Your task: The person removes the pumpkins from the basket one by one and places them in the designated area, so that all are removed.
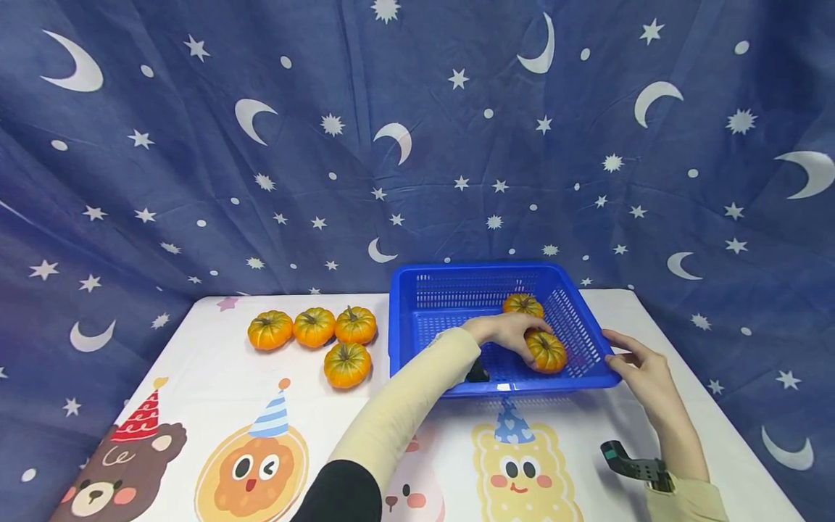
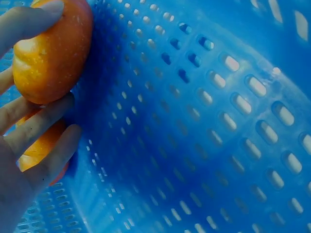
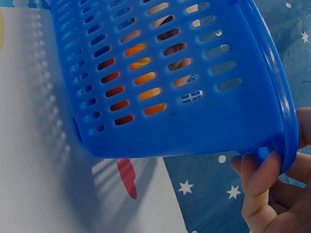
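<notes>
Blue plastic forms the basket (image 1: 457, 270), whose near right corner the right hand (image 1: 646, 370) pinches, probably to steady it. Inside, the left hand (image 1: 507, 332) grips a pumpkin (image 1: 551, 355), thumb and fingers about its sides, presumably for a sure hold. Another pumpkin (image 1: 522, 304) sits behind; four more pumpkins (image 1: 348, 365) stand left of the basket on the table (image 1: 225, 355).

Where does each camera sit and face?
Head: head-worn, facing forward and down at the blue perforated plastic basket; left hand, right hand, forearms show.
Left wrist: wrist-worn, facing the basket's inside; left hand holding a ribbed orange pumpkin.
Right wrist: wrist-worn, facing the basket's outside; right hand gripping its rim.
Both wrist views share the basket.
</notes>
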Available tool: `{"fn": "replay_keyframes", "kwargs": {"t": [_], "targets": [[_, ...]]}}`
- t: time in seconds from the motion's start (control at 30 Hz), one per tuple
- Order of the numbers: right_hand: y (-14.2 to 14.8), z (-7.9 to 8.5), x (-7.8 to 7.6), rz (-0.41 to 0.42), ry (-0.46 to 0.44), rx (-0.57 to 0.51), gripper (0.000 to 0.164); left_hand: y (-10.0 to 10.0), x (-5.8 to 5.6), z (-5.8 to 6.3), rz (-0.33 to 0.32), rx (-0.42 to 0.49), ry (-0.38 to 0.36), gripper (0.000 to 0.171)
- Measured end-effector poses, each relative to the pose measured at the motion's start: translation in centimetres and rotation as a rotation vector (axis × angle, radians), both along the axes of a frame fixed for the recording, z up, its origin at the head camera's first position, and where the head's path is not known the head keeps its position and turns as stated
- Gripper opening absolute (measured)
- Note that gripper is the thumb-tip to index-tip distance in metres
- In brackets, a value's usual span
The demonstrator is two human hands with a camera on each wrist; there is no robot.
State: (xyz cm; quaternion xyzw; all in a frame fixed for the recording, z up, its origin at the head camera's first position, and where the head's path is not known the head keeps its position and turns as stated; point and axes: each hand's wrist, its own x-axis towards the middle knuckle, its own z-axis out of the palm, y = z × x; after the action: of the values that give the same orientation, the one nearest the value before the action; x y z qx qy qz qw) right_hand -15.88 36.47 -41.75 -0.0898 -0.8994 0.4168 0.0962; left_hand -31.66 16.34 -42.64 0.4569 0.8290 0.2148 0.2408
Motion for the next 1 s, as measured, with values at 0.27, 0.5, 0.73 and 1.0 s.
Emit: {"fn": "replay_keyframes", "kwargs": {"t": [0.27, 0.5, 0.73, 1.0], "targets": [[0.0, -0.1, -0.1, -0.002, -0.01, 0.0, 0.046, 0.0, 0.0, 0.7, 0.002, 0.016, 0.055, 0.072], [1.1, -1.8, -0.7, -0.018, 0.017, -0.072, 0.046, 0.1, 0.1, 1.2, 0.008, -0.004, 0.091, 0.075], [0.2, -0.7, -0.2, -0.003, -0.002, -0.006, 0.047, -0.3, 0.2, 1.7, 0.009, 0.002, 0.147, 0.075], [-0.2, -0.1, 0.1, -0.008, 0.008, 0.02, 0.046, -1.1, 0.4, 3.1, 0.061, 0.02, 0.197, 0.072]]}}
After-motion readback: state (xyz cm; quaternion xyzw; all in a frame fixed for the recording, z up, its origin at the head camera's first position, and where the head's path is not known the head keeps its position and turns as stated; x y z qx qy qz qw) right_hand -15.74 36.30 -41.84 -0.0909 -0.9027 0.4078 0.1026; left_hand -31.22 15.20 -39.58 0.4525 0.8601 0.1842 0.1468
